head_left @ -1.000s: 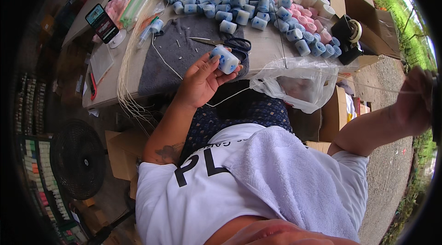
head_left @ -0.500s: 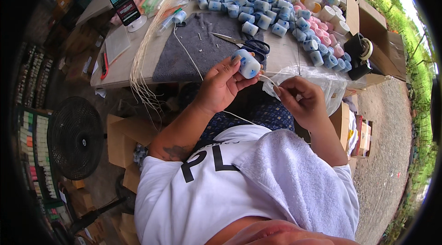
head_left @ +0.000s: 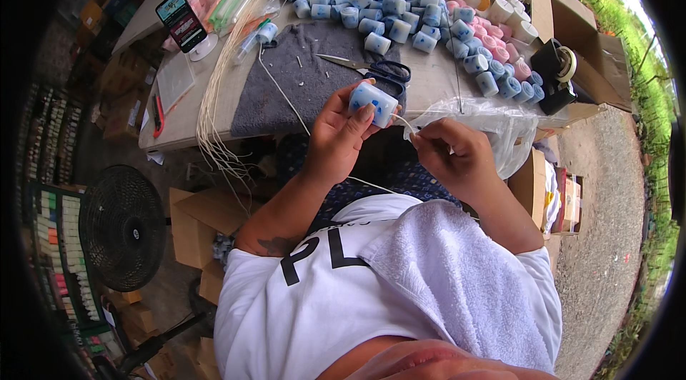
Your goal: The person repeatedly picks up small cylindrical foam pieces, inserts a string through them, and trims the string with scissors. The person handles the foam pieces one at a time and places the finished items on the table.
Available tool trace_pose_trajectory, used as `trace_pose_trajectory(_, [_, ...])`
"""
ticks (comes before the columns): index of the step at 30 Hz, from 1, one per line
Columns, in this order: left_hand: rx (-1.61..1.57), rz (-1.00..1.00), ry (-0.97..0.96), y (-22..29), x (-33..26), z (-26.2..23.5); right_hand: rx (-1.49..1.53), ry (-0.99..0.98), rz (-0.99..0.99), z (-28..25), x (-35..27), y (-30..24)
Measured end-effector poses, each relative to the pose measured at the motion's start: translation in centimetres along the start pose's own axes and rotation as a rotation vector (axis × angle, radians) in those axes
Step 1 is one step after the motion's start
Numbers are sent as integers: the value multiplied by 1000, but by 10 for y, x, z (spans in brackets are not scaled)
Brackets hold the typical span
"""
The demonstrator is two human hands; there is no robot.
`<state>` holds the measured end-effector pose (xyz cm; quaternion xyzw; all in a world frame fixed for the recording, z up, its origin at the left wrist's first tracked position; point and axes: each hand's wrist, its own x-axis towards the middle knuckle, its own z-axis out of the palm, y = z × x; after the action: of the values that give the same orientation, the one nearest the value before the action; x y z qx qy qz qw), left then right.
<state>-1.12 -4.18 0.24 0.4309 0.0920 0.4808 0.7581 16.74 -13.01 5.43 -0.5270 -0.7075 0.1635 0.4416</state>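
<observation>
The left hand [head_left: 336,133] is gripping a blue candle [head_left: 373,102], fingers wrapped around its side, holding it up just past the near edge of the tabletop [head_left: 443,76]. The right hand [head_left: 450,155] is pinching a thin white wick [head_left: 402,121] between thumb and fingertips; the wick is running across to the candle, but where it is meeting the wax is hard to make out. A longer stretch of the same pale string is trailing down between the forearms and getting lost against the dark patterned lap.

Just behind the candle, scissors [head_left: 371,67] are lying on a grey cloth [head_left: 300,83], their dark handles partly covered by the held candle. A heap of blue candles [head_left: 386,5] is spreading across the far tabletop, with pink candles [head_left: 493,41] beside it on the right; the heap is being cut off at the upper edge. A clear bag [head_left: 493,126] is hanging off the tabletop edge by the right hand, its contents unclear. A bundle of wicks [head_left: 214,101] is drooping over the left edge. A phone [head_left: 181,19] is standing at the far left, and a fan [head_left: 121,226] is sitting on the floor, dim. A white towel [head_left: 457,280] is covering the person's chest.
</observation>
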Motion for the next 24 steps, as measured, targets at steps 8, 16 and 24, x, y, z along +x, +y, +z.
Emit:
trace_pose_trajectory(8, [38,-72,22,-4,0,-3,-46,-39,-73,1,8,3])
trace_pose_trajectory(16, [92,25,55,-6,3,0,-2,16,11,4,7,12])
trace_pose_trajectory(24, [87,37,45,-5,3,-1,-20,27,-51,3,6,14])
